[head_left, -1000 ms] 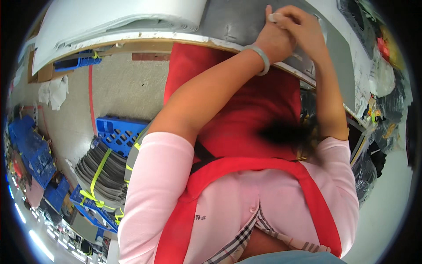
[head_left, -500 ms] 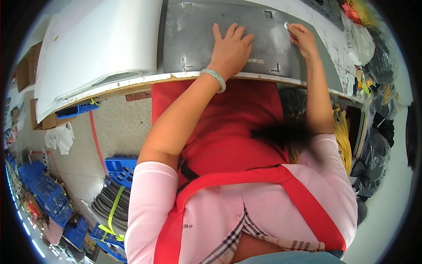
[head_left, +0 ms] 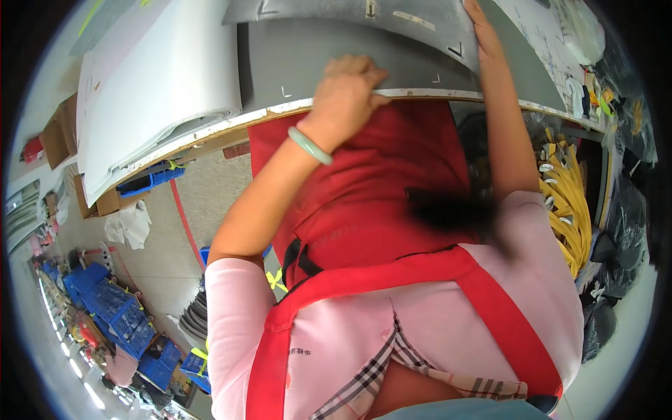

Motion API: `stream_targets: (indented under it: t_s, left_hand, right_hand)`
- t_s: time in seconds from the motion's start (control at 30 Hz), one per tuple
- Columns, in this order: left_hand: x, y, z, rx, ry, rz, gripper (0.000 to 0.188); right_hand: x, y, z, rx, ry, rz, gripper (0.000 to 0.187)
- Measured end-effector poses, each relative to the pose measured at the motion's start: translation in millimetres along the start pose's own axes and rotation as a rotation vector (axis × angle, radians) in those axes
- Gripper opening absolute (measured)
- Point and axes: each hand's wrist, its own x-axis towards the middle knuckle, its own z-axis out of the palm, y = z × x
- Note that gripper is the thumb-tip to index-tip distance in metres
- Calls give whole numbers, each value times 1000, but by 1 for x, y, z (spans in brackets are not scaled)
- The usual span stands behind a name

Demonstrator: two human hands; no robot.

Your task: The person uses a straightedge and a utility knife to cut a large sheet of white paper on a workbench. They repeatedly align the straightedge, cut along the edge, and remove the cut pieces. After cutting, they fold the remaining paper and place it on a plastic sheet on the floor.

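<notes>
My right hand [head_left: 486, 35] grips the right edge of a grey template sheet [head_left: 336, 10] with corner cutouts and strips of tape. The template is lifted and tilted, and the upper frame edge cuts off its far part. Beneath it a dark grey sheet [head_left: 301, 59] lies on the table, with small white corner marks near its front edge. Over that sheet's front edge hovers my left hand [head_left: 346, 87], slightly blurred, fingers loosely bent and thumb apart, with nothing visible between them. A pale green bangle [head_left: 310, 145] circles my left wrist.
A thick roll of white sheet material [head_left: 161, 70] lies left of the dark sheet. The table's white front edge [head_left: 273, 112] runs before my red apron. Yellow strips [head_left: 567, 203] hang at the right, near black plastic bags [head_left: 626, 217]. Blue crates [head_left: 112, 308] stand on the floor, lower left.
The template has been raised off the dark sheet and moved away, uncovering white marks. My left hand has left it and come nearer. The small white piece in my right hand is no longer visible.
</notes>
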Motion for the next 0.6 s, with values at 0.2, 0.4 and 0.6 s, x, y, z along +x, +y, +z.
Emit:
stream_targets:
  t_s: [0.2,0.4,0.6]
  left_hand:
    - [2,-27,-6,-14,-202,-92,25]
    - [0,-27,-9,48,-208,12,26]
    - [3,-29,-17,12,-270,11,24]
  right_hand:
    - [-13,19,-5,128,38,116,46]
    - [1,28,-27,-114,38,-15,45]
    - [0,27,-30,-117,41,21,46]
